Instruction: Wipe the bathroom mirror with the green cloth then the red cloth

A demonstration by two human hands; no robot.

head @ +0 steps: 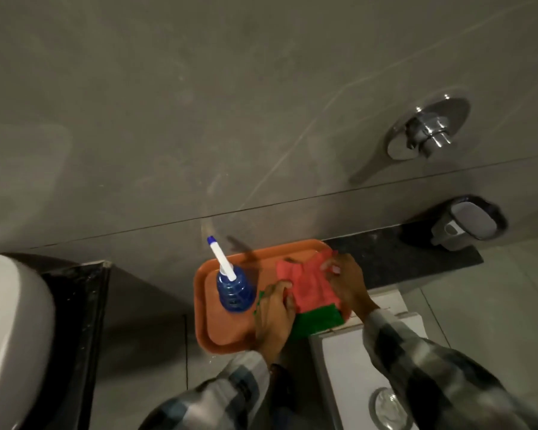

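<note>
An orange tray (212,305) rests on a dark ledge and a white cistern top. On its right side the red cloth (308,283) lies on top of the green cloth (319,321). My left hand (274,315) rests on the left edge of the cloths, fingers touching the red one. My right hand (347,280) pinches the red cloth at its far right side. A blue spray bottle (233,290) with a white nozzle stands on the tray's left part. No mirror is in view.
A grey tiled wall fills the upper view, with a chrome flush plate (426,130) and a soap dish (466,223) at the right. A white basin (10,336) sits at the left. The white toilet cistern (348,377) is below the tray.
</note>
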